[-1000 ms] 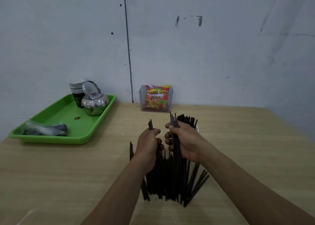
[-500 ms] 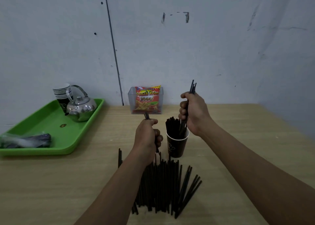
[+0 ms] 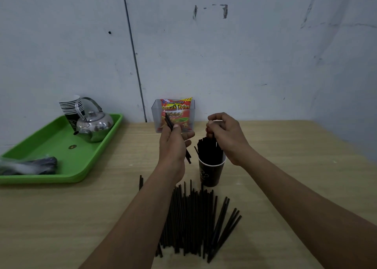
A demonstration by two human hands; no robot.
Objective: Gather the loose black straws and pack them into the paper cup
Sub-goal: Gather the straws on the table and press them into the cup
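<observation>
Straws are lying in three places. The loose black straws [image 3: 191,217] are fanning out on the table [image 3: 285,156] at 6 o'clock of the paper cup [image 3: 211,174], their far tips almost reaching its base. The packed straws [image 3: 210,151] are standing upright inside that cup. A thin bunch [image 3: 169,122] is slanting through the left hand [image 3: 173,144], which is hovering at 10 o'clock of the cup. Its thumb and curled fingers are pinching the bunch, one end poking out toward 11 o'clock and the other toward 5 o'clock.

The right hand [image 3: 226,138] is hanging over the cup at 12 to 1 o'clock, with its fingertips [image 3: 211,126] bunched narrowly together right at the tops of the packed straws. Whether they are actually gripping any cannot be told.

At 9 o'clock, well apart, a green tray [image 3: 61,180] is carrying a kettle [image 3: 94,126].
</observation>
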